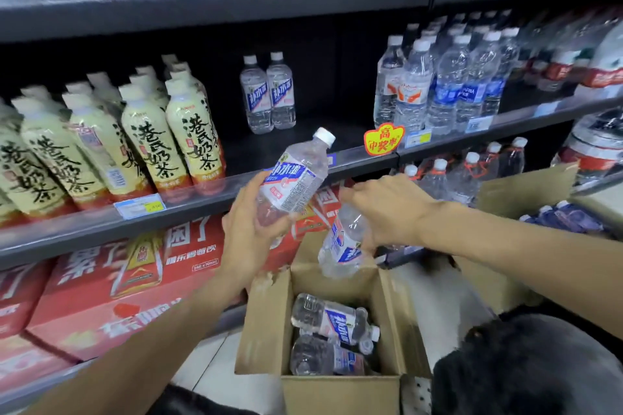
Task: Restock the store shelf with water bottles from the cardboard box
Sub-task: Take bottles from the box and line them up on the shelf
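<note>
Restock early: only two clear white-capped water bottles point(268, 93) stand far back on dark metal shelf point(303, 145), wide gap around them. My left hand point(251, 222) wrapped around third clear bottle point(295, 175), tilted, near shelf edge. My right hand point(387, 209) closed on fourth bottle point(342, 239), just above box. Open brown cardboard box point(266, 323), near right: at least two bottles point(332, 335) lying inside, left to shelve.

Both bare forearms extend forward and upward from the lower frame edge. The left hand point(251, 222) is raised, palm turned inward, fingers and thumb curled in a closed grasp. The right hand point(387, 209) is pronated, knuckles up, fingers bent downward in a closed grasp, wrist slightly flexed.
</note>
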A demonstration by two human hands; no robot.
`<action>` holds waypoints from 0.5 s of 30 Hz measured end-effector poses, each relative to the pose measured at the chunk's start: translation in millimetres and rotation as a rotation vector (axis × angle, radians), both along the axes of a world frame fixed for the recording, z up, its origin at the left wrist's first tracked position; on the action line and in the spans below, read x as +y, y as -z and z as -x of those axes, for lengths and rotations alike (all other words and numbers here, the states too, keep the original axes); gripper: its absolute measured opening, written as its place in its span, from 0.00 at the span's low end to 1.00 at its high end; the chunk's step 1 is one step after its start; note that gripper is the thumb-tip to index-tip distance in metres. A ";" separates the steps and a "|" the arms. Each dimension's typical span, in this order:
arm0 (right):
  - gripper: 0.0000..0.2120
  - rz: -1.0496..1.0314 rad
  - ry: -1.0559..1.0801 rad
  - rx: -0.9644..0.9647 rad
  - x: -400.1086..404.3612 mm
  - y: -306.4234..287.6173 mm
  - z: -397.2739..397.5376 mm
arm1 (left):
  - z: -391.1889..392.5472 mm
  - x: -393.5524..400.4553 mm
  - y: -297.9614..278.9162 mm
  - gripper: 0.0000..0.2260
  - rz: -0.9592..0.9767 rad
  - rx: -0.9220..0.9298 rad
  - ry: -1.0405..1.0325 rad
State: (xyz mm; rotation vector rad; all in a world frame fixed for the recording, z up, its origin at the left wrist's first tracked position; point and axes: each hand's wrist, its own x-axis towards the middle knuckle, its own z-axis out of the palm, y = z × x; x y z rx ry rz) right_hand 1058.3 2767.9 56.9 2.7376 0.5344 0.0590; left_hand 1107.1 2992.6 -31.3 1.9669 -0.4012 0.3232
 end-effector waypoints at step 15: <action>0.37 -0.226 0.054 -0.284 -30.3 -138.4 -115.0 | -137.8 -52.4 -72.9 0.31 0.323 -0.065 -0.101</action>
